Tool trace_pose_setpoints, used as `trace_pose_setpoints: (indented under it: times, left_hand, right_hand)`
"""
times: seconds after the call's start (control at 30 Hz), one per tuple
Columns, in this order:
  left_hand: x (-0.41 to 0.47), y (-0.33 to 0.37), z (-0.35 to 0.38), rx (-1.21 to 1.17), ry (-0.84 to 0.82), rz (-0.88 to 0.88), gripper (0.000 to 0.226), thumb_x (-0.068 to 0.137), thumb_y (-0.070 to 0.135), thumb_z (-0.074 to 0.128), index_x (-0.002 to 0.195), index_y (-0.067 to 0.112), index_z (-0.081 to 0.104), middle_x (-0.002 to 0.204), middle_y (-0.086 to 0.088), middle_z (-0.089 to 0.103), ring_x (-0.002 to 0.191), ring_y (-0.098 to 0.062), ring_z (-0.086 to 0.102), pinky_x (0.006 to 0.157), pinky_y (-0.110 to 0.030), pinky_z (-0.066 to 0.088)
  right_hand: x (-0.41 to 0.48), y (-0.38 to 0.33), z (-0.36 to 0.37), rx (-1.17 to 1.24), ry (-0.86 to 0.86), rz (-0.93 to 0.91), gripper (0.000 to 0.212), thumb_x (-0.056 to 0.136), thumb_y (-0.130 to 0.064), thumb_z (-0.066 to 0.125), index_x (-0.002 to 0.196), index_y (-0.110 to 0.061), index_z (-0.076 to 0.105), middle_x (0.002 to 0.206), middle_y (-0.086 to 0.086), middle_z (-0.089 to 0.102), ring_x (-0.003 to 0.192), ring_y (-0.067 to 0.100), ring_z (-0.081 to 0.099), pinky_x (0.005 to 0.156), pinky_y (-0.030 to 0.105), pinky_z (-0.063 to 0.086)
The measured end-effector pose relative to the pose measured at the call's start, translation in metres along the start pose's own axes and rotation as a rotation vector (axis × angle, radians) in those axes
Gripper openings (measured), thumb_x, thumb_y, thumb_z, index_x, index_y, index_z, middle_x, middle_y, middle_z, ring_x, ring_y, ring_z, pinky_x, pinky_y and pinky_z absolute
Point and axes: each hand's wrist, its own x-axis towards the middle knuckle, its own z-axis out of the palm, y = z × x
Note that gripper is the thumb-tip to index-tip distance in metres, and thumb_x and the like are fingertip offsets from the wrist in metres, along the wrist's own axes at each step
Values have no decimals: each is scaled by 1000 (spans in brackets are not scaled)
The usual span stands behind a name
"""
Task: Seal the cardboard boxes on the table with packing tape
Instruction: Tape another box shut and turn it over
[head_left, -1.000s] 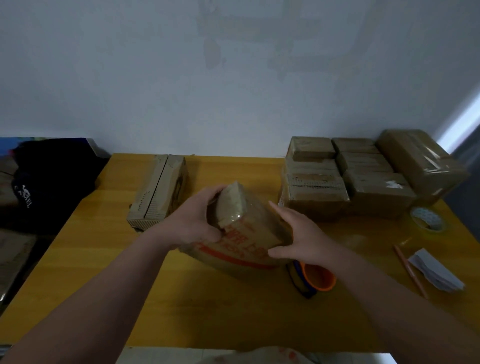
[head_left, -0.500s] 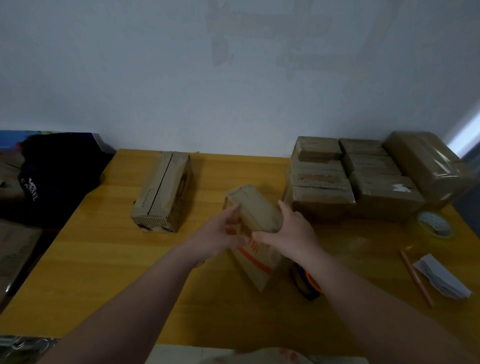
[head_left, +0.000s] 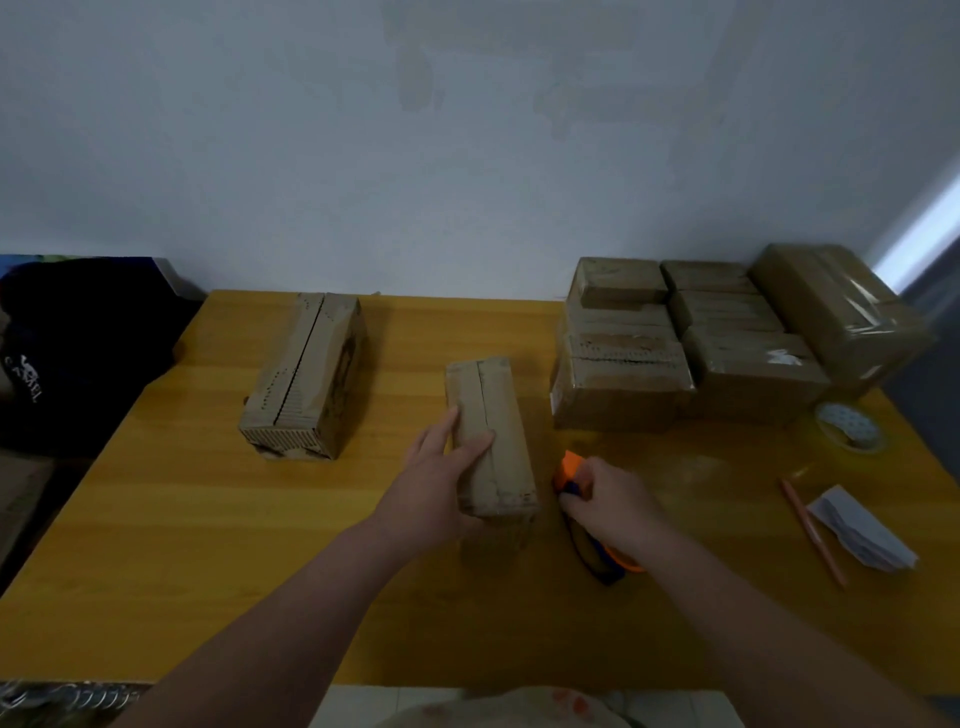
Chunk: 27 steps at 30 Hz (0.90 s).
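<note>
A narrow cardboard box (head_left: 493, 431) lies flat mid-table, its top seam running away from me. My left hand (head_left: 441, 478) grips its near left side, thumb over the top and fingers along the side. Just right of the box, my right hand (head_left: 605, 501) closes around an orange and blue tape dispenser (head_left: 574, 470) lying on the yellow table (head_left: 208, 519); its lower end sticks out below my wrist. A second, longer box (head_left: 306, 374) lies at the back left with its seam up.
Several taped boxes (head_left: 691, 343) are stacked at the back right. A tape roll (head_left: 849, 428), a pink pen (head_left: 810, 530) and a folded paper pad (head_left: 862, 530) lie along the right edge. A dark bag (head_left: 57, 358) sits left of the table.
The narrow box went from tilted in both hands to lying flat on the table. My right hand left it and dropped onto the tape dispenser.
</note>
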Motion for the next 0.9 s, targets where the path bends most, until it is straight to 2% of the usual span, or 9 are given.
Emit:
trace_pose_setpoints:
  times: [0.1,0.27,0.33,0.43,0.53,0.63,0.73,0.8,0.9]
  left_hand:
    - [0,3,-1,143,36,45,91,77,33,77,149,40,23,159,11,-10,146,-25,-7,119,-48,15]
    - [-3,7,-4,329,61,101,77,88,32,65,150,40,20,160,11,6,147,-27,-4,119,-47,14]
    - [-5,9,-6,343,75,95,70,92,31,59,149,39,21,160,12,9,147,-26,-3,118,-46,12]
    - [-8,10,-8,350,82,80,64,95,31,53,150,40,20,160,12,8,147,-26,-5,118,-46,9]
    - [-10,9,-8,333,50,61,67,94,33,56,150,41,18,160,9,2,147,-28,-5,118,-47,9]
    - [-10,12,-13,234,52,59,69,90,38,62,148,39,25,160,5,5,146,-27,-3,118,-46,10]
    - [-10,20,-25,58,138,71,61,92,34,60,147,33,34,153,5,27,143,-18,11,116,-32,9]
    - [-9,25,-34,-57,238,69,53,92,31,60,142,29,42,146,5,39,136,-15,27,110,-27,19]
    - [-9,34,-46,-383,300,-1,43,93,26,60,135,23,52,130,11,50,124,-5,41,96,-19,31]
  right_hand:
    - [-3,14,7,-166,-31,103,40,91,-39,60,122,-18,46,108,1,56,96,20,57,74,32,50]
    - [-4,24,20,-123,-11,145,51,88,-28,65,128,-15,37,114,4,58,102,23,60,79,35,51]
    - [-4,24,24,-113,2,110,49,89,-19,62,129,-16,35,106,3,58,96,23,60,74,35,50]
    - [-2,26,26,-55,101,84,44,91,-11,55,129,-20,35,88,-3,52,77,17,54,63,32,44]
    - [-5,27,16,112,245,84,39,96,-11,48,129,-24,34,98,1,57,81,21,58,63,35,46]
    - [-10,24,-2,356,346,39,32,99,-11,44,128,-23,39,109,7,58,86,23,59,69,37,49]
    - [-19,20,-22,652,364,-21,25,97,-27,54,119,-26,41,105,-1,54,79,9,53,64,30,45]
    - [-27,18,-34,701,369,-122,46,84,-35,72,117,-27,42,105,-10,51,87,5,52,69,29,47]
    - [-39,11,-48,719,298,-258,72,61,-29,91,115,-30,44,104,-18,49,87,-2,54,62,14,45]
